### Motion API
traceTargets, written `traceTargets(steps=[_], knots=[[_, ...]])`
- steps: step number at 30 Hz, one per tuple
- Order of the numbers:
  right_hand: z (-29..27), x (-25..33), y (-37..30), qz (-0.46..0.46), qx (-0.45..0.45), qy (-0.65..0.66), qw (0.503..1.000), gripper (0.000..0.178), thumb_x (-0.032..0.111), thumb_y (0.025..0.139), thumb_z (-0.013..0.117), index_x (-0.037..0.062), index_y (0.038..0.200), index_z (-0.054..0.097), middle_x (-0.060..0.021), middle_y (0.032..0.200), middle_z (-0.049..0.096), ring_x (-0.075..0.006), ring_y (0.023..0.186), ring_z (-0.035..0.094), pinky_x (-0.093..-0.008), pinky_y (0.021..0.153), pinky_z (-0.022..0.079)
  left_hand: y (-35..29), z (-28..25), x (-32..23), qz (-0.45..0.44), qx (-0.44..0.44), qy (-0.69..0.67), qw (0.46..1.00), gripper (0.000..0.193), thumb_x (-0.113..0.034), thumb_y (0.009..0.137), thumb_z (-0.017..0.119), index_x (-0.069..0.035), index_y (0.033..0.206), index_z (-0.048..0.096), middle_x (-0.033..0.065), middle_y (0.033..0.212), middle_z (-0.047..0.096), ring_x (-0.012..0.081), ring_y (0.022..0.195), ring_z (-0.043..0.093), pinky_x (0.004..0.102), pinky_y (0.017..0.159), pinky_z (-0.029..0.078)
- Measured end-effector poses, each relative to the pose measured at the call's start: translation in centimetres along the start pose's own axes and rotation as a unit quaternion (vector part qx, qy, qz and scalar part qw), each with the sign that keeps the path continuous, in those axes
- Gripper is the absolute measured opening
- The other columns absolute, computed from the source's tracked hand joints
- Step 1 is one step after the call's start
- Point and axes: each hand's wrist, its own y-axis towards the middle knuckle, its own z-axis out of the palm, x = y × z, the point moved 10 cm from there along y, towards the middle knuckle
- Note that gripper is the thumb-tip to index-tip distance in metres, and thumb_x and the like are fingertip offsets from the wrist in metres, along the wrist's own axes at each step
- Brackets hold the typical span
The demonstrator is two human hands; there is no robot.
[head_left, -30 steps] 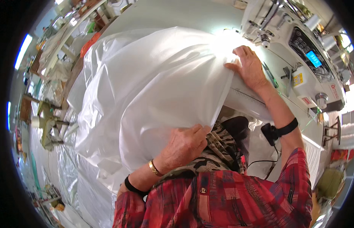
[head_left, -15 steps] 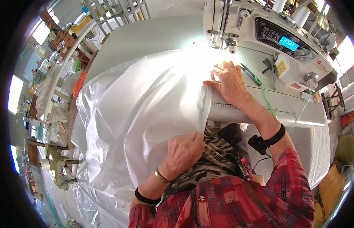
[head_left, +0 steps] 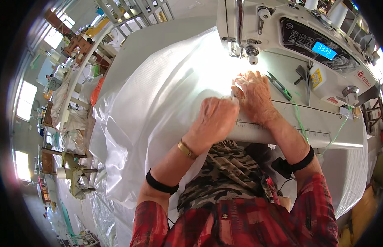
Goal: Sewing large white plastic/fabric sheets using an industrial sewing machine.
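Observation:
A large sheet of shiny white woven plastic fabric [head_left: 158, 86] spreads over the sewing table and hangs down its near left side. My left hand [head_left: 218, 119] is closed on the sheet's right edge, its knuckles turned up. Touching or nearly touching it, my right hand [head_left: 257, 96] is bent over the same edge, thumb drawn in toward the fingers. Both are just in front of the sewing machine's [head_left: 269, 37] needle area, where a bright lamp washes out the fabric. What lies under the fingertips is hidden.
Thread snips [head_left: 280, 86] lie right of my right hand, with loose green thread [head_left: 299, 117] trailing from them. Beyond is a small black-headed tool [head_left: 300, 75]. A ruler strip [head_left: 315, 133] runs along the table's front edge. A cluttered bench [head_left: 78, 82] stands at left.
My left hand has moved up and right, bringing the sheet's edge close to my right hand. My right thumb has drawn in. The view has shifted slightly.

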Motion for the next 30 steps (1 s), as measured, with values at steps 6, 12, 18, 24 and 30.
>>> traceTargets(steps=[6,12,18,24,30], knots=[[0.3,-1.0,0.3,0.034,-0.001,-0.037,0.999,0.02,0.016,0.085,0.056,0.0043,0.099,0.064,-0.0181,0.104,0.058,-0.0328,0.106,0.051,-0.0445,0.09,0.037,4.3,0.8,1.4,0.005,-0.038,0.011,0.999,0.008,-0.002,0.072,0.057,0.003,0.071,0.063,0.0248,0.067,0.061,0.0426,0.066,0.063,0.0481,0.065,0.05],[-0.4,-1.5,0.2,0.03,-0.048,-0.044,0.997,0.029,0.014,0.083,0.056,0.0003,0.109,0.059,-0.0209,0.108,0.057,-0.0351,0.11,0.05,-0.0452,0.091,0.037,2.5,0.2,1.9,-0.084,-0.04,-0.051,0.994,0.025,-0.013,0.08,0.063,0.002,0.1,0.062,0.0204,0.095,0.064,0.0381,0.089,0.061,0.0456,0.078,0.049],[0.9,-2.4,0.4,0.041,-0.034,0.006,0.999,0.04,0.013,0.086,0.055,-0.0021,0.123,0.053,-0.02,0.116,0.057,-0.0321,0.11,0.052,-0.0432,0.092,0.04,-13.8,0.5,-2.2,-0.103,-0.161,-0.051,0.98,0.058,-0.02,0.087,0.068,0.0,0.135,0.044,0.0235,0.136,0.043,0.0416,0.121,0.045,0.0483,0.1,0.037],[0.8,-1.8,-0.7,0.024,-0.054,0.04,0.997,0.034,0.014,0.085,0.061,0.0023,0.115,0.052,-0.0168,0.109,0.059,-0.0313,0.105,0.055,-0.0439,0.093,0.042,-29.6,3.6,2.7,-0.255,-0.205,0.047,0.944,0.054,-0.012,0.081,0.07,-0.001,0.129,0.046,0.0222,0.127,0.047,0.042,0.116,0.046,0.0495,0.1,0.035],[-3.1,4.9,-12.6,-0.089,-0.134,0.17,0.972,0.017,0.007,0.084,0.064,0.0021,0.099,0.058,-0.0166,0.085,0.06,-0.0348,0.084,0.06,-0.0417,0.069,0.05,-38.0,5.3,6.1,-0.36,-0.19,0.026,0.913,0.038,-0.013,0.085,0.063,0.0,0.119,0.052,0.0191,0.108,0.057,0.0371,0.103,0.052,0.0474,0.091,0.04]])
